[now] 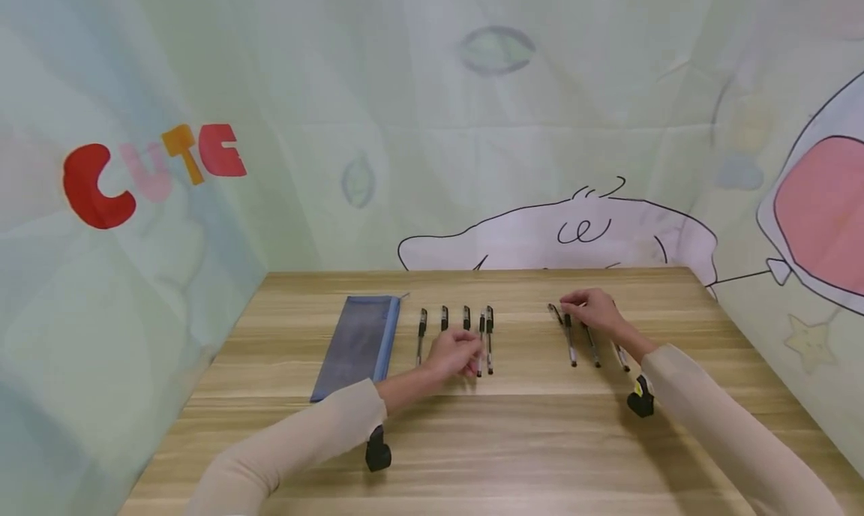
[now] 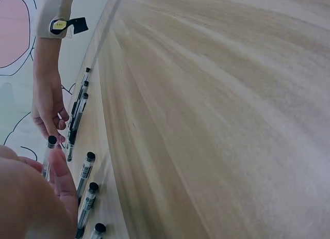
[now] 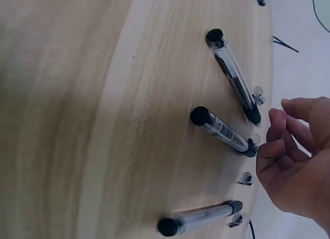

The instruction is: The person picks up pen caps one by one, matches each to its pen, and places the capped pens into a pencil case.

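Note:
My left hand [image 1: 454,353] pinches a clear-barrelled pen [image 2: 52,141] between thumb and fingers, its black end showing above the thumb. In the head view it overlaps a row of several capped pens [image 1: 490,340] standing side by side. My right hand [image 3: 296,166] hovers at the far ends of the right-hand pens [image 3: 227,133], its fingers bent and nothing visible between them. Just beside its fingertips lies a small clear piece with a dark clip, like a pen cap [image 3: 258,96]. Further caps [image 3: 246,178] lie among the right-hand pens, which show dark grips at their far ends.
A blue mesh zip pouch [image 1: 358,343] lies flat left of the pen row. The wooden table [image 1: 499,456] meets a printed cloth backdrop [image 1: 324,201] at its back and sides. A black wrist device [image 1: 640,397] hangs under the right sleeve, another [image 1: 378,450] under the left.

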The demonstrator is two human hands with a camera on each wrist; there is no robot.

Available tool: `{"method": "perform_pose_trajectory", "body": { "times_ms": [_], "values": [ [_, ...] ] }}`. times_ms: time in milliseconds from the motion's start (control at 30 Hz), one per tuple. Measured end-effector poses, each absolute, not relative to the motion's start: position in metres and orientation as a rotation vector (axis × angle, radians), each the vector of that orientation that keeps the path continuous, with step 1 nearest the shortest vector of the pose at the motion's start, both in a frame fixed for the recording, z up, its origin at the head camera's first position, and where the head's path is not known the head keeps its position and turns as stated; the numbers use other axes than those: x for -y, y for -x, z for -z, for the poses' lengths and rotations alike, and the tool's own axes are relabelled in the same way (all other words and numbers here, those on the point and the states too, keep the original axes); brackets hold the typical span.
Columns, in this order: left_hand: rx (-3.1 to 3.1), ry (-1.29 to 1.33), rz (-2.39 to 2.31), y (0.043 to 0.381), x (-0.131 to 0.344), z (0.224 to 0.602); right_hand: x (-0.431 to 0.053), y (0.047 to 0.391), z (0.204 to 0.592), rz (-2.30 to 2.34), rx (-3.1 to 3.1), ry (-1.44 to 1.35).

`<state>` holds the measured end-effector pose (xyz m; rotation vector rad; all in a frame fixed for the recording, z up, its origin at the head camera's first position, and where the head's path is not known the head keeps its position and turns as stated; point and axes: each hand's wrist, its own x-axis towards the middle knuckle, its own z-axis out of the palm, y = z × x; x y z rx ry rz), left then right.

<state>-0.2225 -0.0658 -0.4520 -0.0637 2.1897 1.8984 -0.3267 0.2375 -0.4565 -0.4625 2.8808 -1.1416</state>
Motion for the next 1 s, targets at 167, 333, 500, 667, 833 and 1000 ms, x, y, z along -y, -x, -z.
{"method": "perform_pose_trajectory", "body": {
  "times_ms": [167,333,500,667,833,1000],
  "values": [
    [-2.187,0.07,-1.901,0.221,0.063,0.453,-0.233,0.334,0.462,0.976,-2.948,0.477],
    [-2.174,0.046,-1.891,0.222,0.061,0.453,-0.227,0.341,0.468,0.817,-3.003,0.528],
    [-2.142,0.043,-1.909,0.223,0.059,0.454,-0.221,0.343,0.468,0.789,-2.985,0.55],
    [-2.109,0.073,-1.932,0.225,0.057,0.453,-0.217,0.342,0.468,0.78,-2.975,0.531],
    [-2.099,0.072,-1.952,0.228,0.053,0.454,-0.214,0.342,0.466,0.784,-2.973,0.516],
    [-2.082,0.056,-1.953,0.232,0.051,0.457,-0.21,0.342,0.464,0.841,-2.968,0.504]
  ]
}}
